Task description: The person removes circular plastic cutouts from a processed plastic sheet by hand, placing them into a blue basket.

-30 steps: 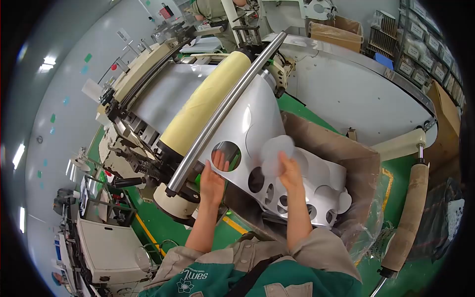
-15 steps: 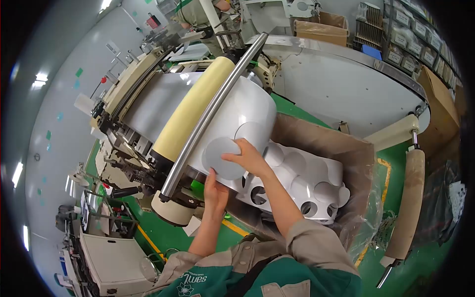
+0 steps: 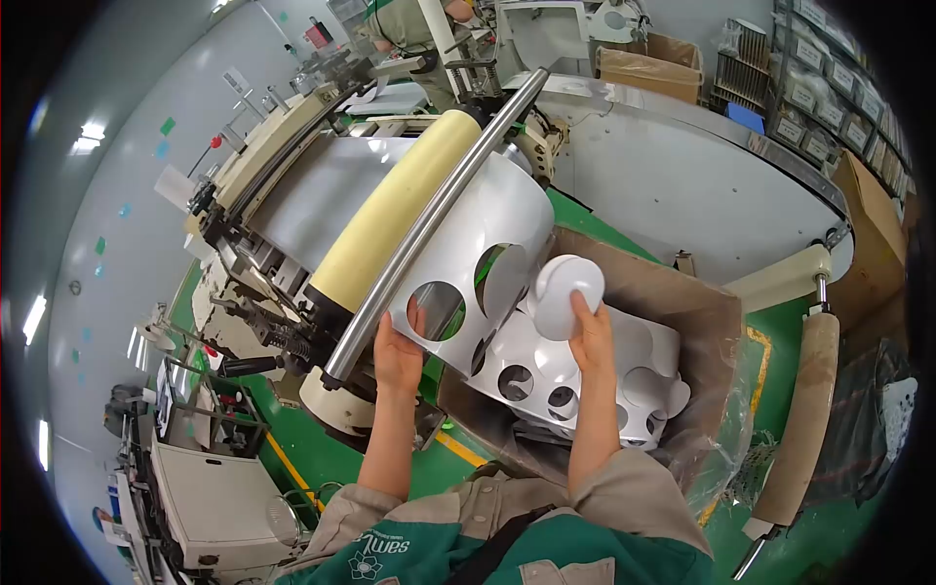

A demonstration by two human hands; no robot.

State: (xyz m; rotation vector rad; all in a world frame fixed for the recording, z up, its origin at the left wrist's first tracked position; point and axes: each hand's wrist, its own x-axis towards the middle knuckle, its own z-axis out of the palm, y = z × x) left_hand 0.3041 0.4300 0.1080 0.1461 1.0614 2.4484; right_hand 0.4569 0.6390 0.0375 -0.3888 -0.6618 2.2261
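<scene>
Factory bay, green floor (image 3: pixel 331 458), converting line running away from the operator; onlooker notes below.

Right hand (image 3: pixel 590 336): fingers (image 3: pixel 577 310) curled up round the lower edge of a white disc (image 3: pixel 567 283), thumb behind it; firm hold; disc held clear of the sheet, just above the box; could be one piece or a thin stack, can't tell.

Left hand (image 3: pixel 398 351): fingers extended up against the near edge of the punched sheet (image 3: pixel 497 200), one fingertip showing through the nearest hole (image 3: pixel 436 310); pinching or only steadying, can't tell.

Step in hand, my read: pulling cut rounds out of the web while the other hand braces it; second hole (image 3: pixel 502 278) just beside the disc is already vacant. Next move would call for somewhere to put the disc, and for the web edge kept taut so it doesn't crease.

Materials: sheet is thin, glossy, white, drapes in a smooth curve; holes clean-edged and round; disc matte, slightly domed. Sheet hangs over a polished steel bar (image 3: pixel 434 219) lying along a pale yellow roller (image 3: pixel 395 210), rubbery-looking. Below, the holed scrap web (image 3: pixel 634 375) folds into a brown cardboard box (image 3: pixel 673 278) with a clear bag liner.

Further out: grey machine table (image 3: pixel 682 185), padded roller arm (image 3: pixel 804 419), shelves (image 3: pixel 838 88), a co-worker (image 3: pixel 409 19) at the far end.
</scene>
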